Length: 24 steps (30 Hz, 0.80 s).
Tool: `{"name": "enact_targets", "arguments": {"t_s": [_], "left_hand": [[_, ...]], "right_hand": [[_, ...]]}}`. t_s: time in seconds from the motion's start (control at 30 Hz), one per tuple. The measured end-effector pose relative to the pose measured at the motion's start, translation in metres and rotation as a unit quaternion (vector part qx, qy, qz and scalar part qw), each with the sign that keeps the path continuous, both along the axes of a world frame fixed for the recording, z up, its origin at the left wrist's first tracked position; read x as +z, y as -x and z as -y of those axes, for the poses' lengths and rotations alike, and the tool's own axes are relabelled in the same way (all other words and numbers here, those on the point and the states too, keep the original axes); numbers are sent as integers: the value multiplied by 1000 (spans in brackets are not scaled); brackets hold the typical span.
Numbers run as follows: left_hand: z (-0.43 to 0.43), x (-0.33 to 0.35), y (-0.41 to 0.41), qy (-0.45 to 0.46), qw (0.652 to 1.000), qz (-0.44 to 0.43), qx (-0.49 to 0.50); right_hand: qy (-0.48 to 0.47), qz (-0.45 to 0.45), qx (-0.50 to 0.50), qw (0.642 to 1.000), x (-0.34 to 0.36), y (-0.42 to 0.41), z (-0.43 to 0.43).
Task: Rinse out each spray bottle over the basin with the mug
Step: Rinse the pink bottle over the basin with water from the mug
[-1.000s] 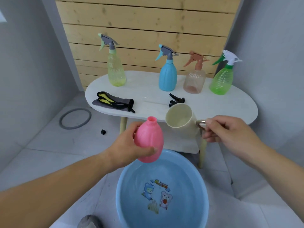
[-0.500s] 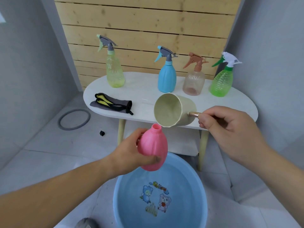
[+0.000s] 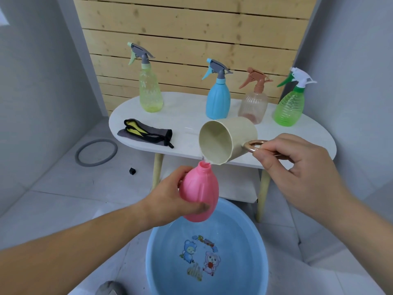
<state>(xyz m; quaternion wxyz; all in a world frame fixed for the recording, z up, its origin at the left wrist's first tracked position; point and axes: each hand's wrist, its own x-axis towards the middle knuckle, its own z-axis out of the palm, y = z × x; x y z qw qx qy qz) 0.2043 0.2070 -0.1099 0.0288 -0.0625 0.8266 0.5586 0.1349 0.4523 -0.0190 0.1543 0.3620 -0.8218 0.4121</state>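
Above round blue plastic basin (image 3: 258, 237), left hand (image 3: 170, 201) grips smooth pink bottle (image 3: 200, 194), right hand (image 3: 297, 165) pinches tipped beige mug (image 3: 236, 135) ring handle

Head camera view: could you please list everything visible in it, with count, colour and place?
pink bottle: 1, pink, no spray head, held above the basin.
mug: 1, cream, tipped at the pink bottle's mouth.
basin: 1, blue, on the floor.
spray bottles: 4, in a row on the table: yellow-green bottle, blue bottle, clear bottle with brown head, green bottle.
table: 1, white, oval.
folded cloth: 1, grey, yellow and black, table's left end.
ring: 1, grey, floor, left.
small block: 1, black, floor.
left hand: grips the pink bottle.
right hand: holds the mug's handle.
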Motion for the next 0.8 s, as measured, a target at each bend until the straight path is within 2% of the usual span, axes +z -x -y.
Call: {"name": "enact_targets", "arguments": {"t_s": [0.8], "left_hand": [[0, -6, 0, 10, 1000, 5, -4]], "right_hand": [[-53, -123, -4, 991, 0, 3, -4]]}}
